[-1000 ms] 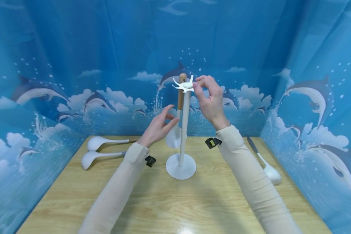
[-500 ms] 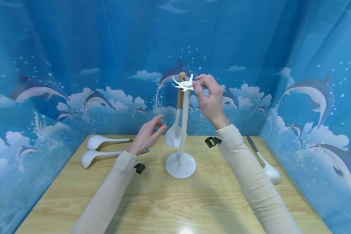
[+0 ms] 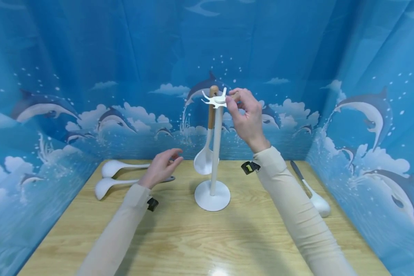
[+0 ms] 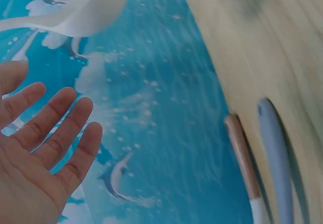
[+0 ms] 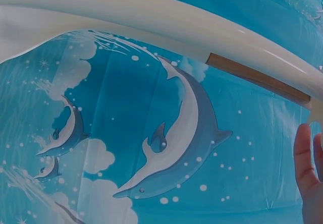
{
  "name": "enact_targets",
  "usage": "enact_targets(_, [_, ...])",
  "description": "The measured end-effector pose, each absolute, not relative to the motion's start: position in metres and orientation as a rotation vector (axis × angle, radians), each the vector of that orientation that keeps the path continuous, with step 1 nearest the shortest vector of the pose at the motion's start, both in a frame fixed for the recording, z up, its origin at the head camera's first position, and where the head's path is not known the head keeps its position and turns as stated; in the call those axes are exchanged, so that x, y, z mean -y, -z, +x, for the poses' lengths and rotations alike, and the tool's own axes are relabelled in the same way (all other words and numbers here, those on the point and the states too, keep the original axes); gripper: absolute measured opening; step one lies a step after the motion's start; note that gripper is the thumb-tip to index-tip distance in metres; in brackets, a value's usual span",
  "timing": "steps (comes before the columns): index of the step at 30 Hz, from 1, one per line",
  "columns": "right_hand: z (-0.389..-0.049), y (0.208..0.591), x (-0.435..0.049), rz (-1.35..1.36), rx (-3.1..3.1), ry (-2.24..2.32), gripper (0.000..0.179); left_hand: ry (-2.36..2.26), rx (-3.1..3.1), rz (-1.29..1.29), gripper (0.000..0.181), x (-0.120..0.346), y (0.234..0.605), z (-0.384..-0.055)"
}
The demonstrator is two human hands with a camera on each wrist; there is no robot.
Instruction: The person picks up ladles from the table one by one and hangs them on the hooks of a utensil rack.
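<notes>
A white utensil stand rises from its round base. From one of its top hooks hangs a white serving spoon with a wooden handle. My right hand pinches the right side of the hook ring between thumb and index finger; in the right wrist view its fingers show at the edge beside the ring. Lower and to the left, my left hand has relaxed fingers and holds nothing. It is above the handles of two white ladles, one with a wooden handle, the other with a grey handle.
Both ladle bowls lie at the table's left, a far ladle and a near ladle. On the right lies another white ladle with a dark grey handle. Behind the wooden table hangs a blue dolphin-print curtain.
My left hand has drawn away from the hanging spoon, moving left and down towards the ladle handles. My right hand stays at the top of the stand.
</notes>
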State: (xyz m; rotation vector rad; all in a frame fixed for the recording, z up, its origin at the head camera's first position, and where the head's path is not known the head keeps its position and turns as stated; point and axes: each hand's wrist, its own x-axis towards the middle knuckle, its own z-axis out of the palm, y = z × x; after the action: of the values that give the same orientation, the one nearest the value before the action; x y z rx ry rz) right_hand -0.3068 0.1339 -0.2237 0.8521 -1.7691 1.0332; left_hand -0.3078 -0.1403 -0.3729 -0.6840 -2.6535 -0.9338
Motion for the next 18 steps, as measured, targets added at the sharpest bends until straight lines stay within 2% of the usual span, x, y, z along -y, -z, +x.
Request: enact_targets(18, [-0.305,0.222,-0.135,0.864,1.769,-1.009,0.032,0.712,2.891,-0.6,0.034,0.185,0.407,-0.315])
